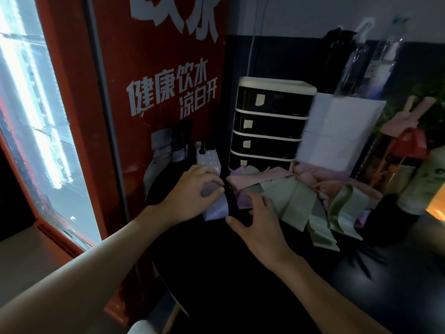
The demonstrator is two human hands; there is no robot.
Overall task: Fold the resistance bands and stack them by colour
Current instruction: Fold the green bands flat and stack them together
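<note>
A folded lilac band (216, 209) lies on the dark table (216, 273) left of centre. My left hand (192, 189) curls over its upper part and grips it. A loose heap of bands spreads to the right: green bands (298, 203), pink bands (250, 180) behind them, and a purple band (243, 201) poking out at the heap's left edge. My right hand (260, 222) rests with spread fingers on the left side of the heap, touching the purple and green bands, thumb on the table.
A black drawer unit with white trim (269, 131) stands behind the heap, white paper (337, 131) beside it. A white power strip (208, 160) lies behind my left hand. A red drinks fridge (156, 92) walls the left. Bottles (375, 59) and a red-topped container (409, 145) crowd the right.
</note>
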